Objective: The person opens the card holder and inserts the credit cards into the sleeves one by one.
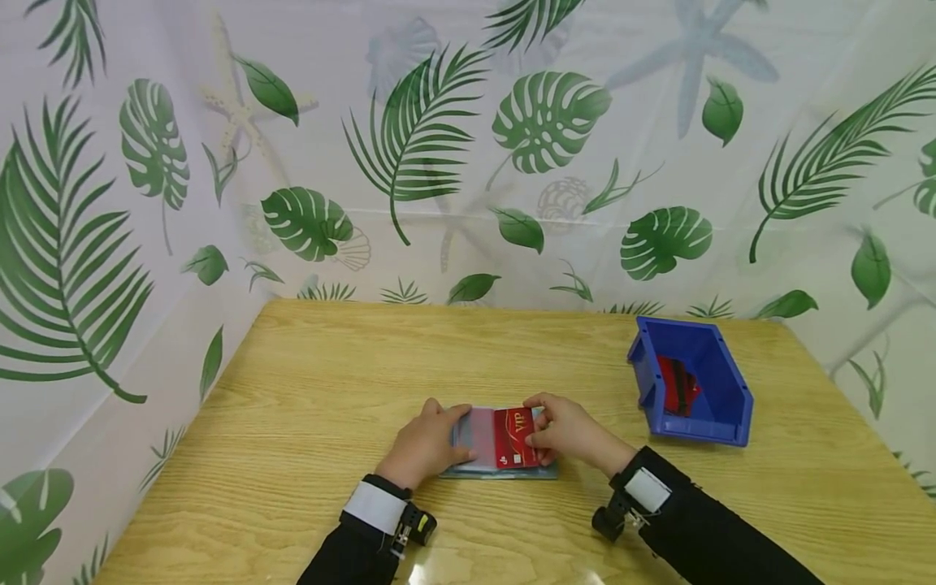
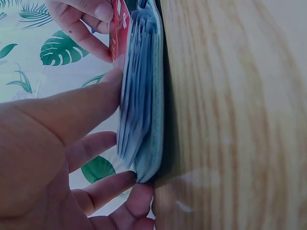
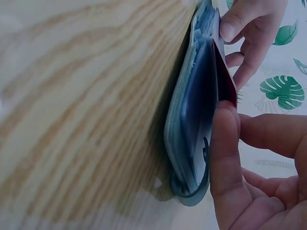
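An open light-blue card holder [image 1: 481, 439] with clear plastic sleeves lies on the wooden table. My left hand [image 1: 422, 445] grips its left part, the thumb [image 2: 103, 100] on the sleeves and the other fingers along the edge. Between thumb and fingers, my right hand [image 1: 574, 429] pinches a red VIP card [image 1: 512, 445] by its right edge. The card lies over the right half of the holder, its left edge at the middle sleeves. In the right wrist view the card [image 3: 224, 79] stands tilted up from the pages, and a strap [image 3: 194, 197] curls at the holder's end.
A blue plastic bin [image 1: 709, 429] stands at the right of the table [image 1: 307, 366], with a few red and dark cards [image 1: 676, 386] inside. Behind the table hangs a white cloth [image 1: 453, 268] printed with leaves. A camera [image 1: 608, 522] is strapped to the right wrist.
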Available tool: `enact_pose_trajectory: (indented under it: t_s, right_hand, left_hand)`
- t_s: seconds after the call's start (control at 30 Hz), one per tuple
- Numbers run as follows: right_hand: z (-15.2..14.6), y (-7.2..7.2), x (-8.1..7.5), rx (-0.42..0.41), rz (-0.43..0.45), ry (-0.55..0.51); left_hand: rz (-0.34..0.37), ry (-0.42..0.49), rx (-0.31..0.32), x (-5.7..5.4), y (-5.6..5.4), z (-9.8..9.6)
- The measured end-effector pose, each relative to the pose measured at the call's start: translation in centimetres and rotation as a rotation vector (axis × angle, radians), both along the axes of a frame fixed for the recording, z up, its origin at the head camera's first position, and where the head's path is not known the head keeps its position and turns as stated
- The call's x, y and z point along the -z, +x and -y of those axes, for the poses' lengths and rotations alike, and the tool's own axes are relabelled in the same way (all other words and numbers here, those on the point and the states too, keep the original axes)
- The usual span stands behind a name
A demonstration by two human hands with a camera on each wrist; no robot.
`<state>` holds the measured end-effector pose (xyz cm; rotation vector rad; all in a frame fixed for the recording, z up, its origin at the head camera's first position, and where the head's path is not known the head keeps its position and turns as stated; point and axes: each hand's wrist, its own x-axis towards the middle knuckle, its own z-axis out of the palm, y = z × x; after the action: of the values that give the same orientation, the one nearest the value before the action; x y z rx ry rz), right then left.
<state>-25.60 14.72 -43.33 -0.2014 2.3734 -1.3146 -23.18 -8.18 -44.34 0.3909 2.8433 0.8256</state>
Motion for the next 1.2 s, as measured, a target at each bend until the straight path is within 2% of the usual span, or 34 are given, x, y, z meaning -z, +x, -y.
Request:
enact_pose_trajectory:
  t_s: [0.3,0.6,0.8,0.87,1.07,1.2]
  right_hand:
    - [0.9,-0.3,-0.9,-0.043,-0.048,0.1]
    - [1.4,-0.9,-1.4,-0.097,-0.015,0.198]
    - [1.9,-0.9,-1.1,-0.153,-0.025,0.187]
    - [2.2,-1.0,-0.9,-0.137,-0.037,0.168]
    - [3.2,-1.0,-0.2,-0.021,-0.038,0.132]
    - [4.1,-0.9,-0.2,-0.038,-0.04,0.157]
  left_hand:
    - [0.021,0.003,-0.006,0.1,-0.3,0.2]
    - [0.021,-0.009,0.004,0.2,-0.3,0.3]
    - [0.018,-0.013,0.014,0.1,-0.3,0.4]
    - [0.016,-0.011,0.017,0.0,-0.3,0.4]
    - [0.015,-0.001,0.031,0.1,-0.3,0.3]
    - [-0.009,-0.016,0.035,0.2,-0.1,0.3]
